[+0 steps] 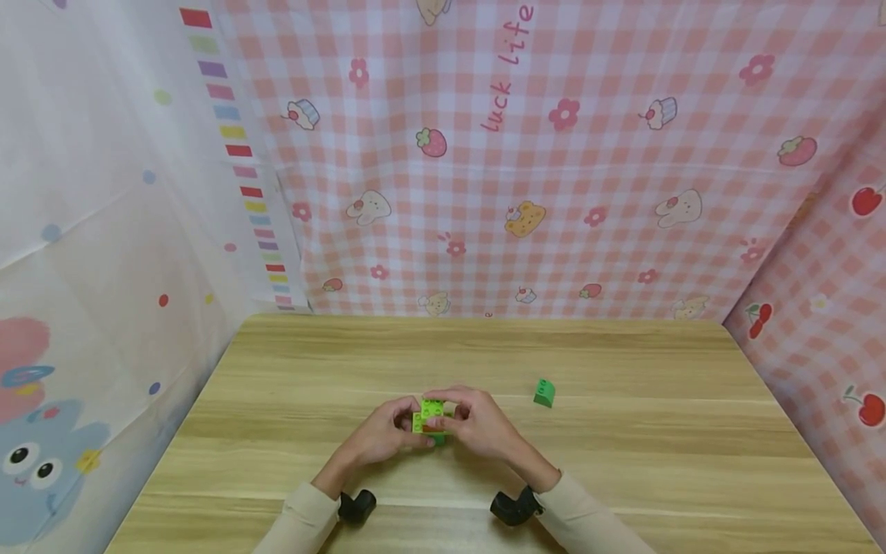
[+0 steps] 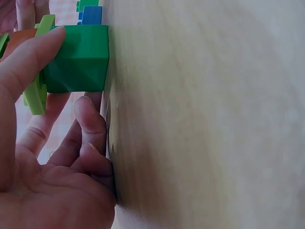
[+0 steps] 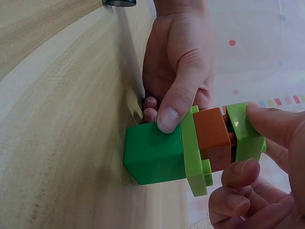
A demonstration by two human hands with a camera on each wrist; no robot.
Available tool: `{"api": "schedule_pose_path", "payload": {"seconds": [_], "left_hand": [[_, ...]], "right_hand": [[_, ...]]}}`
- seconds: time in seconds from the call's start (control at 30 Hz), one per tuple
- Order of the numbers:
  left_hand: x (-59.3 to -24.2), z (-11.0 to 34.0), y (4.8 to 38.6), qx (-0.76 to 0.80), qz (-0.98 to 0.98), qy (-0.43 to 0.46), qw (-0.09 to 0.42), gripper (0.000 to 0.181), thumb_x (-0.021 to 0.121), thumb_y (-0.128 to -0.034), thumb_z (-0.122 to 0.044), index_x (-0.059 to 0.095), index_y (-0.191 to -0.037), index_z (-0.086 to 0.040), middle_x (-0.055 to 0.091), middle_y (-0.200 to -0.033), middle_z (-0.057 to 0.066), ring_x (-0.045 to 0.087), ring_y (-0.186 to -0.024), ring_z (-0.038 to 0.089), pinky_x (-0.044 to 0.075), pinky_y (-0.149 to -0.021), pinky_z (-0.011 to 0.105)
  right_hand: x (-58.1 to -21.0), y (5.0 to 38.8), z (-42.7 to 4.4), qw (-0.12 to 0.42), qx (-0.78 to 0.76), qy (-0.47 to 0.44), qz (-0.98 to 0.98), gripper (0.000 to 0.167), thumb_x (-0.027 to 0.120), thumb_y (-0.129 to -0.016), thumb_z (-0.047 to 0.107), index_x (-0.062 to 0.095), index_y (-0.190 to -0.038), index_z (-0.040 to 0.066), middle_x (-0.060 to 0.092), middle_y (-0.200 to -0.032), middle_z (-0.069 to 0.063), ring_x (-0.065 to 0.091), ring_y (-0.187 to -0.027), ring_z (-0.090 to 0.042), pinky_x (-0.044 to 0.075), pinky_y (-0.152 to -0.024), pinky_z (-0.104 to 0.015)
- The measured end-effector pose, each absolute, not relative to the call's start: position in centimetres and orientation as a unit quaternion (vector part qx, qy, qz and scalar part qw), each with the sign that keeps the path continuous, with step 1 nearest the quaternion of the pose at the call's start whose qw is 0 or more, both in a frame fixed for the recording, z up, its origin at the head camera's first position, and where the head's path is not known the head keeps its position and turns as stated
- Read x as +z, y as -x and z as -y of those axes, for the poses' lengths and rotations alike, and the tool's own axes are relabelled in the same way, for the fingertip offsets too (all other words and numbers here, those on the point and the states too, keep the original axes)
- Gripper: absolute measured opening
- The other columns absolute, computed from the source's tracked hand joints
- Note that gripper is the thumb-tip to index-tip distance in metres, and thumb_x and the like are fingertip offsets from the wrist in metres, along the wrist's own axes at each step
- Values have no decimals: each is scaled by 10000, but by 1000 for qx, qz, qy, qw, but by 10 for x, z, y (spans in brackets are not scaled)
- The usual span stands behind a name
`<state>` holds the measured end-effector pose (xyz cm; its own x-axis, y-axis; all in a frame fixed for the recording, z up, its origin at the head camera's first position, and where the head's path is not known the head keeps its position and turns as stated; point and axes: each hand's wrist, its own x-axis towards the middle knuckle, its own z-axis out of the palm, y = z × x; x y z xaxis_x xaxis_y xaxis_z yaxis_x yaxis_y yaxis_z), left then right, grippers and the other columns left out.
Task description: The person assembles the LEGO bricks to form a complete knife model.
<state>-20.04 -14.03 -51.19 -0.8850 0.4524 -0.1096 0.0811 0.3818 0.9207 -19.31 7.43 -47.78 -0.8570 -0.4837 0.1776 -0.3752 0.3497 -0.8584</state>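
Observation:
A stack of toy building bricks stands on the wooden table between both hands. At its bottom is a dark green brick (image 3: 155, 155), then a lime green plate (image 3: 191, 155) and an orange-brown brick (image 3: 213, 138). My left hand (image 1: 381, 435) holds the dark green brick, thumb on its near side, other fingers partly hidden behind it. My right hand (image 1: 482, 425) pinches a lime green brick (image 3: 245, 136) on top. In the right wrist view, a narrow gap with studs shows between this top brick and the orange-brown one.
Further back and right on the table (image 1: 657, 431) lies a green brick with a curved side (image 1: 544, 392). The left wrist view shows a blue brick (image 2: 92, 15) under a green one. Black wrist pieces (image 1: 514, 508) sit at both sleeves. Printed cloth (image 1: 484, 177) hangs behind the table.

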Motion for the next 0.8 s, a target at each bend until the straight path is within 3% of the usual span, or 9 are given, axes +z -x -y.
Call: {"api": "schedule_pose_path", "payload": {"seconds": [0.8], "left_hand": [[-514,140,201,532,-814,-165,167,291,839,-791,-216,589,-917,-138,524,-841,-10,480,-791,170,392,-698,292]], "right_hand": [[-479,193,-75,52,-502,256,-825,357,747,-886,209,694,-1224,111,680,-1173,-35,526,-638,-79,444,-568,-211]]}}
